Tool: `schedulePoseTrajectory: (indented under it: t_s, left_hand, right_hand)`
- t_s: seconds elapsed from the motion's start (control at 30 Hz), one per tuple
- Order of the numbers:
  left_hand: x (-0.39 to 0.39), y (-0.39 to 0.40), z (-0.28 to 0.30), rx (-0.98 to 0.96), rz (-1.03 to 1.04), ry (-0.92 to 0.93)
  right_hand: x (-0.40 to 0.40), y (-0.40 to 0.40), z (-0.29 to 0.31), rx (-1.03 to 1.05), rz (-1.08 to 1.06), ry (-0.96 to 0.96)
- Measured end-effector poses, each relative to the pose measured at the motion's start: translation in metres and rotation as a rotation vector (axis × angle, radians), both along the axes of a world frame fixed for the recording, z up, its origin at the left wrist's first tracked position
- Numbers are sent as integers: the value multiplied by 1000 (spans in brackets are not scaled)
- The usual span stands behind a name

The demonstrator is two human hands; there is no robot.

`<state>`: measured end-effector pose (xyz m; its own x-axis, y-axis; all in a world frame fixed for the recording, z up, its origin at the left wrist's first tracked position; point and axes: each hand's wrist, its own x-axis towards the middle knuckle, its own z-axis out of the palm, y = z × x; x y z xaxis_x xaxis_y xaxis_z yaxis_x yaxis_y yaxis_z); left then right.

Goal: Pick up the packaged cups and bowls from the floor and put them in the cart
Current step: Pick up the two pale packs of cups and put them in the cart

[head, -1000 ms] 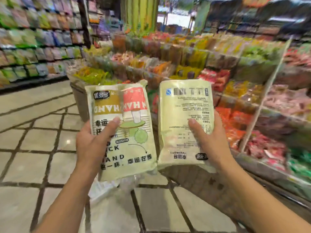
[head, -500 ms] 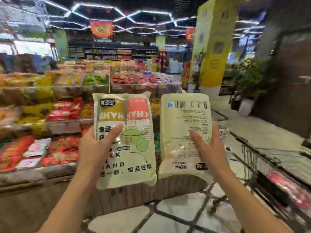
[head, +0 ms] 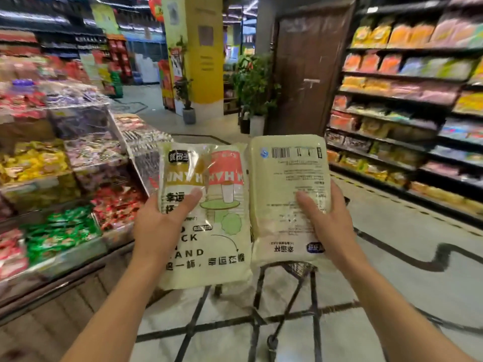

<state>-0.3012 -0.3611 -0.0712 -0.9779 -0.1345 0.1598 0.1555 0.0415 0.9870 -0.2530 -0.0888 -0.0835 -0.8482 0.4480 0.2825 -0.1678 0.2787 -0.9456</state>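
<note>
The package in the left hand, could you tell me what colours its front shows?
Pale cream package with olive, red and green graphics; head view.

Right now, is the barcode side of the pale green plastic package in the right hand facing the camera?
Yes, the pale green plastic package in the right hand shows its barcode.

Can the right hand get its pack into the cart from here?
Probably yes. The right hand holds its pack just above the cart, with nothing visible between them; the basket itself is mostly hidden behind the packs.
</note>
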Motion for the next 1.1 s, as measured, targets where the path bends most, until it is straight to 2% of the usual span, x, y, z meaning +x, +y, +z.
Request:
schedulePoseTrajectory:
  t_s: [0.2,0.47,0.73,0.93,1.1]
  left_hand:
    - [-89,119,-15,-29,-119,-50]
    - [-232,254,-75,-35,-89,-191]
    - [-313,352,-152,-175,12,-359]
    - [-347,407,-214,-148,142,-543]
    - [-355,444,-265,-207,268,-690]
  right_hand:
    - [-59,113,-25,62,-136,-61]
    - [-194,239,-69,150,-227,-174]
    - [-302,325,-136,285,-145,-328]
    - [-381,371,-205,332,55,-407]
    - [-423,399,-273,367,208,-508]
